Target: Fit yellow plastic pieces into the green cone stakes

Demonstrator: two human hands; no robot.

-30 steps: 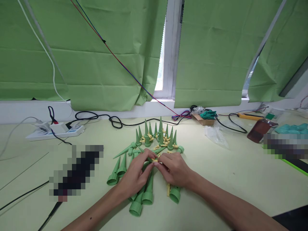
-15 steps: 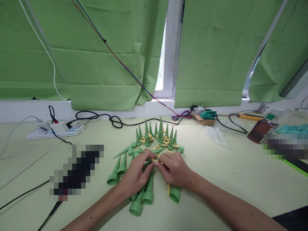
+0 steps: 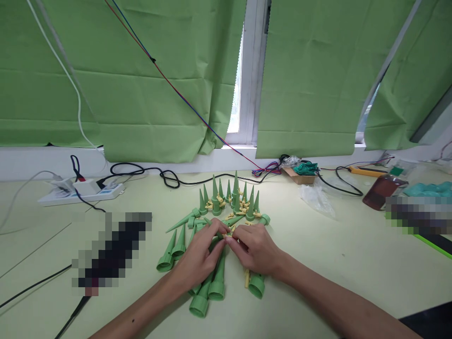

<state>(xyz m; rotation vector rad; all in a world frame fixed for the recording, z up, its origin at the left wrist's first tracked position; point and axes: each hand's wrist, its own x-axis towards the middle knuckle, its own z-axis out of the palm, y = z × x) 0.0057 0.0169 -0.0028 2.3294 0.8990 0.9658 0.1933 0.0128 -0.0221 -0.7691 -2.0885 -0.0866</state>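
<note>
My left hand [image 3: 202,254] is closed around a green plant watering spike [image 3: 207,220], mostly hidden by the fingers. My right hand [image 3: 259,247] pinches a small yellow valve [image 3: 229,235] against that spike, and the fingertips of both hands meet there. Around and under the hands lie more green spikes, such as one with its open round end [image 3: 199,308] toward me and another below my right hand [image 3: 256,286]. A yellow valve [image 3: 247,278] lies beside the latter. Beyond my hands, several spikes [image 3: 213,193] stand upright with yellow valves [image 3: 243,206] at their bases.
A white power strip [image 3: 83,193] with plugs is at the left, near a blurred dark object [image 3: 113,254]. A black cable [image 3: 197,181] runs along the back. To the right are a small cardboard box [image 3: 300,176], a clear plastic bag [image 3: 318,197] and a reddish-brown bottle [image 3: 383,190].
Almost nothing differs. My fingertips have shifted very slightly at the yellow valve, while both hands stay in place.
</note>
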